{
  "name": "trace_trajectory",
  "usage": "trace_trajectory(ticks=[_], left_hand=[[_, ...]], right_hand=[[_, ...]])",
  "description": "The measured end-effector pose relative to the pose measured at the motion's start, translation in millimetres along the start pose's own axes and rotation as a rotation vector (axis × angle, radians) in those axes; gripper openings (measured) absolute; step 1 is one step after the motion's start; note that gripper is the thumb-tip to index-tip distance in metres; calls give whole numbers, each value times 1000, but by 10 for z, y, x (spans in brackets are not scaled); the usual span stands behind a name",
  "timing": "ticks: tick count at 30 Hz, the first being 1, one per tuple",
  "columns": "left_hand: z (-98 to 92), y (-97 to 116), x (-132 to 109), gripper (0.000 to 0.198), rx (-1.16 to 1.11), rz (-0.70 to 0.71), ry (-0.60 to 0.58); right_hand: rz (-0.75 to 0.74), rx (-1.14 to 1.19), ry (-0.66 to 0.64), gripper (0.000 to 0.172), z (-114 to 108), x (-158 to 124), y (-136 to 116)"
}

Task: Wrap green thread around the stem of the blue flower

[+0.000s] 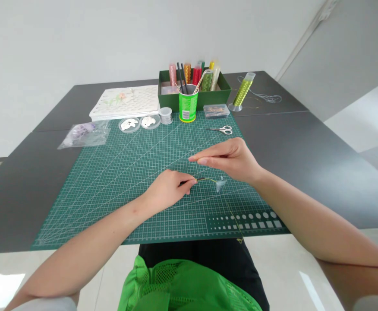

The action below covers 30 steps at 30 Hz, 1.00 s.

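Observation:
A thin stem [208, 179], dark near my fingers and yellow-green beyond, is pinched in my left hand [172, 188] above the green cutting mat [111, 172]. At the stem's right end sits a small pale blue flower [220, 184]. From near it a fine yellow-green thread [232, 211] runs down past the mat's front edge. My right hand [229, 159] is held above and to the right of the left one, its thumb and fingertips close together pointing left; whatever may be between them is too small to see.
Silver scissors [224, 129] lie behind my right hand. Farther back stand a green can [188, 106], a green box [169, 102] of thread spools, a leaning spool [243, 91], a clear case [216, 110], dishes of white pieces [129, 125], a plastic bag [85, 134] and white sheets [127, 101].

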State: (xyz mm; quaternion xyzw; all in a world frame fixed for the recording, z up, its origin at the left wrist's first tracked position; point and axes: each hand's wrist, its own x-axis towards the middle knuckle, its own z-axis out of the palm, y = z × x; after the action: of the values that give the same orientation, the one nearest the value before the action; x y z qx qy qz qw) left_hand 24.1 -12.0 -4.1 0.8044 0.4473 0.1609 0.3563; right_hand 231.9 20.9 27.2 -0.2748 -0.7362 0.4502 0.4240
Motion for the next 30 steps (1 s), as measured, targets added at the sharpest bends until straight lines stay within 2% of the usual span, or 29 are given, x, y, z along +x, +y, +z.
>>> trace_trajectory(ticks=[4, 8, 12, 16, 21, 26, 30], left_hand=[[-12, 71, -33, 38, 35, 112, -42], [-5, 69, -47, 31, 63, 171, -18], [7, 36, -54, 27, 57, 213, 55], [12, 30, -71, 24, 56, 233, 136], [5, 38, -93, 24, 81, 256, 191], [-2, 31, -103, 24, 140, 281, 302], [5, 31, -106, 24, 183, 305, 366]], right_hand=[[28, -65, 158, 12, -23, 46, 102], [58, -123, 197, 13, -71, 82, 219], [72, -163, 209, 14, -126, 105, 329], [99, -190, 171, 15, -175, 120, 447], [168, -224, 52, 20, -212, 128, 573], [210, -216, -33, 26, -235, 134, 654], [267, -212, -56, 29, -229, 128, 701]])
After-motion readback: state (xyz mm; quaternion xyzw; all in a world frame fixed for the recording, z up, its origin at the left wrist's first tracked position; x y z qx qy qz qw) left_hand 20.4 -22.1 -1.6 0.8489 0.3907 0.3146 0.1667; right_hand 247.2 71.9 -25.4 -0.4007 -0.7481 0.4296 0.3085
